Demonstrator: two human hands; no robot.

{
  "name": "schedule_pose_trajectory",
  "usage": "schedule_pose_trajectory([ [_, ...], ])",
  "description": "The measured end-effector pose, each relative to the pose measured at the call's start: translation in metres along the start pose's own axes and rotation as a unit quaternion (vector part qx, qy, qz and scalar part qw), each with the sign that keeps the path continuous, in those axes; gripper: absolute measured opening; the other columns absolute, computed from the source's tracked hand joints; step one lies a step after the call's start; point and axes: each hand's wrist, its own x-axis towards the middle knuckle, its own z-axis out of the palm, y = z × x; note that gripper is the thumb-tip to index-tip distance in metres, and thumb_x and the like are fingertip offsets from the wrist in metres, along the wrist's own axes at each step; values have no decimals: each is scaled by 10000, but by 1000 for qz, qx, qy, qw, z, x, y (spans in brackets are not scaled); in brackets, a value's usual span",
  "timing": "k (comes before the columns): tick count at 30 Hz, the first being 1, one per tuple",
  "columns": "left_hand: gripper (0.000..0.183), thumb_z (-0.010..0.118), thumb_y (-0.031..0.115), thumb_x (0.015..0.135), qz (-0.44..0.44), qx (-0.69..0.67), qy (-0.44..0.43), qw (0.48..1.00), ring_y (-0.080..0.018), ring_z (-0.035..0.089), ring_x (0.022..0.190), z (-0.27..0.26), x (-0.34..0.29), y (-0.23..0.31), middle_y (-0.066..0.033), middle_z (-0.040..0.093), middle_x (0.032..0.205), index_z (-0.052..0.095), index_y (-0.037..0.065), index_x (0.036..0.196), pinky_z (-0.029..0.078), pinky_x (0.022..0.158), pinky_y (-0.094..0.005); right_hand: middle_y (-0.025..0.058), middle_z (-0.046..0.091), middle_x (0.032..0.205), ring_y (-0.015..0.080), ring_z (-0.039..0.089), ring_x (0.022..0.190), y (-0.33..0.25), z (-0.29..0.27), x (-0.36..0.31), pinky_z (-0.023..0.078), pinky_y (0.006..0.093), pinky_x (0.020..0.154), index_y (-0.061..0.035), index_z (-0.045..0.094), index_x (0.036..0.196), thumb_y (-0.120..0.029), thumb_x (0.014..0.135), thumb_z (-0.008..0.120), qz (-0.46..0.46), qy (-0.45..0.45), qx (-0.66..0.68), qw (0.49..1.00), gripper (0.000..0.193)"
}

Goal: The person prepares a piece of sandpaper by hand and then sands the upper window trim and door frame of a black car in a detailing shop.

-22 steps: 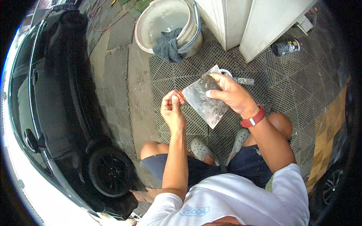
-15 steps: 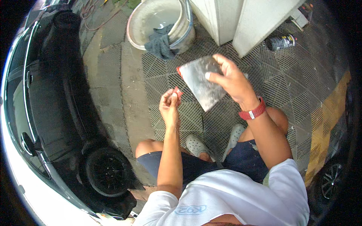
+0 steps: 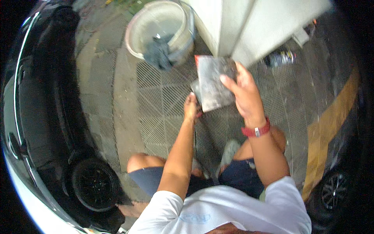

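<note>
My right hand grips a flat, silvery-grey pouch by its right side, thumb across the front. A red patch shows at the pouch's upper left corner. Close against the pouch's left edge is my left hand, its fingers closed and partly hidden behind the pouch. A grey flap sticks out at those fingertips; whether it belongs to the pouch I cannot tell. A bit of red shows by the left palm.
A pale tub with a dark grey cloth over its rim stands ahead, beside a white post. A dark can lies near the post's base. A black car is at left, a wheel at right.
My left hand has moved right and slightly down, from apart to against the pouch. The pouch has turned more upright. The red scrap at my left fingertips is no longer visible there.
</note>
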Motion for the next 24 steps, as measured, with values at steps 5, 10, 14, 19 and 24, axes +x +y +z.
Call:
schedule_pose_trajectory([
  [5, 224, 705, 256, 1051, 20, 75, 53, 996, -191, 623, 958, -2, 61, -23, -51, 706, 1069, 647, 78, 1174, 525, 860, -382, 67, 693, 1261, 132, 662, 1137, -2, 21, -5, 533, 320, 1027, 7, 569, 1358, 49, 971, 717, 20, -26, 21, 999, 417],
  [10, 185, 550, 226, 1132, -4, -117, 41, 992, -206, 643, 1082, 8, -29, 60, -42, 689, 1208, 586, 121, 1280, 538, 969, -420, 17, 678, 1164, 117, 646, 1057, -1, 22, -9, 530, 302, 977, -31, 596, 1269, 33, 954, 736, 9, -1, 13, 1000, 351],
  [14, 328, 515, 236, 1149, 35, -355, 33, 934, -206, 596, 1326, -23, -95, 131, -56, 614, 1450, 522, 104, 1450, 492, 1152, -432, 16, 652, 1158, 123, 614, 1088, -19, 31, -10, 508, 315, 999, -48, 585, 1265, 5, 952, 716, 33, -3, -101, 994, 343],
  [19, 399, 610, 274, 1107, 187, -310, -21, 932, -206, 647, 1275, -29, -230, 269, -19, 656, 1403, 543, 135, 1475, 553, 1092, -424, 169, 592, 1410, 345, 588, 1359, -117, 137, -33, 473, 456, 1133, -85, 546, 1415, 49, 952, 623, -16, -174, -308, 935, 488],
  [24, 534, 669, 178, 1064, 185, -343, 38, 920, -235, 658, 1279, -17, -379, 417, -92, 628, 1431, 451, 118, 1548, 589, 1048, -457, 187, 571, 1430, 448, 559, 1354, -254, 242, -59, 476, 537, 1132, -170, 568, 1447, 86, 850, 628, -254, -277, -516, 770, 653],
])
